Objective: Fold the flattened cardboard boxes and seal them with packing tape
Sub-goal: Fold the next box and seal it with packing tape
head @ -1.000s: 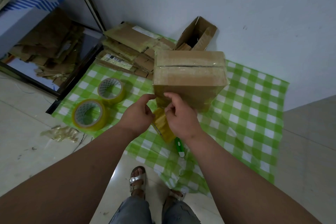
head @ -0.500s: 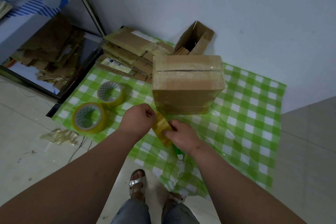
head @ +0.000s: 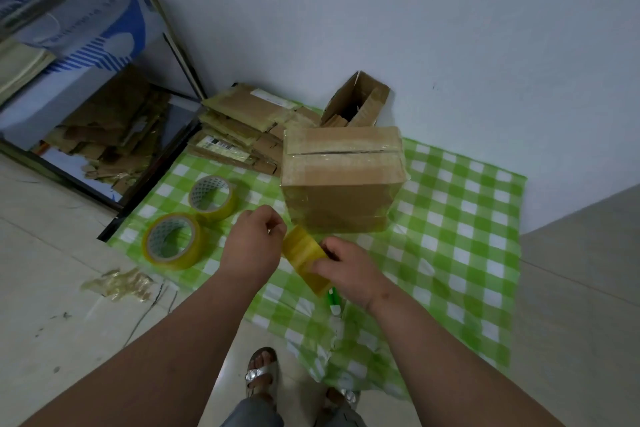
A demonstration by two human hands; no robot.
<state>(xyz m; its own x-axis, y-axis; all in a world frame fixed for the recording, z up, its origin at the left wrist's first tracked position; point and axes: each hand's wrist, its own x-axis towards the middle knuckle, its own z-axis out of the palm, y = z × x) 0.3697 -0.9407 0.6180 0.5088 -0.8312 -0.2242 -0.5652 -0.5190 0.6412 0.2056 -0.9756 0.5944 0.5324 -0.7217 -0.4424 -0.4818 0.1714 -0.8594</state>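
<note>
Closest to me, the person's feet in silver-strapped sandals (head: 258, 374) stand on the pale tiled floor (head: 52, 288), at the crumpled near edge of a green-and-white checked plastic sheet (head: 460, 253) spread over it. Both forearms reach forward and down over that sheet. The right hand (head: 346, 267) has its fingers curled around a yellowish translucent roll of packing tape (head: 304, 255), held on edge above the sheet. The left hand (head: 251, 246) is closed at the roll's far left side, thumb and fingers pinched together against it; whether they hold a loose tape end I cannot tell. Just below the right hand, a small green-and-white cutter-like tool (head: 333, 300) lies on the sheet, partly hidden.

To the left, two more yellow rolls of packing tape (head: 173, 241) lie flat on the sheet, touching or nearly so, and a crumpled wad of used clear tape (head: 119, 284) sits on the bare floor beside them.

Just beyond the hands stands the folded brown cardboard box (head: 341, 177), upright on the sheet, glossy tape over its top seam and sides. Behind it to the left lies a stack of flattened brown cardboard boxes (head: 242, 128). An open, tilted small cardboard box (head: 356, 100) leans by the white wall (head: 381, 10). Far left, a metal-framed shelf (head: 104, 80) holds more cardboard scraps.
</note>
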